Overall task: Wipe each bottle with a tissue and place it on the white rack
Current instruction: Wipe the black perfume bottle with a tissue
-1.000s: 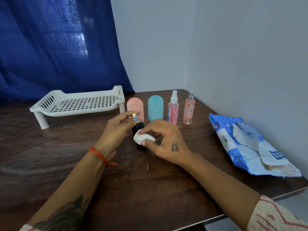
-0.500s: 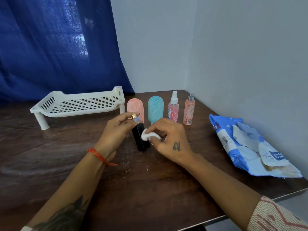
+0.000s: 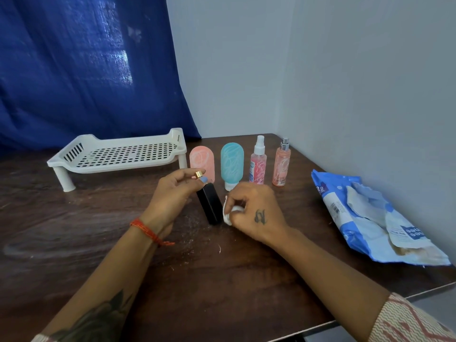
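Slid lower along the black bottle [image 3: 209,203] since a moment ago: tissue [image 3: 228,213], now pinched in right hand [image 3: 254,213] beside the bottle's near end, so wiping judged still underway. Pinched at its gold cap by left hand [image 3: 172,193], tilted, base on table [image 3: 222,280]. Still bare, far left: white rack [image 3: 118,154].

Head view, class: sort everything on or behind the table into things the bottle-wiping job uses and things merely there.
Used in the job:
black bottle, held by left hand
tissue, in right hand
pink bottle
teal bottle
two spray bottles
white rack
tissue packet

Merely there:
blue curtain
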Motion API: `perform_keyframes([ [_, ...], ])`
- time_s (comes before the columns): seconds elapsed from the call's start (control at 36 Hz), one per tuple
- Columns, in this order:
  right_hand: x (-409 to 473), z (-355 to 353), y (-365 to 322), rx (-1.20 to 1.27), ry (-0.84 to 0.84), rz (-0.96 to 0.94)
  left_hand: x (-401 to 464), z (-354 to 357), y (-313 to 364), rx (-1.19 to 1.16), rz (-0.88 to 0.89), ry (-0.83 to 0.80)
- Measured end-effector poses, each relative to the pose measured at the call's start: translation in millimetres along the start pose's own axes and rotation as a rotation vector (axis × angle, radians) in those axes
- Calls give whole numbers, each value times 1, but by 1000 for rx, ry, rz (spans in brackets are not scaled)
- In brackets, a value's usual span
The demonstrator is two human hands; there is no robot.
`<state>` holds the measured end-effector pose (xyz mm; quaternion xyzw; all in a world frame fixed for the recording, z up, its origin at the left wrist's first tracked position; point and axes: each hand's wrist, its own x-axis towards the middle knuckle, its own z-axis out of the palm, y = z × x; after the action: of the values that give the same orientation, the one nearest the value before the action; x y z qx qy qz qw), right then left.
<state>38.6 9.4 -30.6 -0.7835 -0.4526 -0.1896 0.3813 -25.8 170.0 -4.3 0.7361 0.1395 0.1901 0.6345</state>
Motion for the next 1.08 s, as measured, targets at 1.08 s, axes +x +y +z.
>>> perform_keyframes([
  [1.08,7,7,-2,190,188,-98,-10,2,8,-11,120,-130],
])
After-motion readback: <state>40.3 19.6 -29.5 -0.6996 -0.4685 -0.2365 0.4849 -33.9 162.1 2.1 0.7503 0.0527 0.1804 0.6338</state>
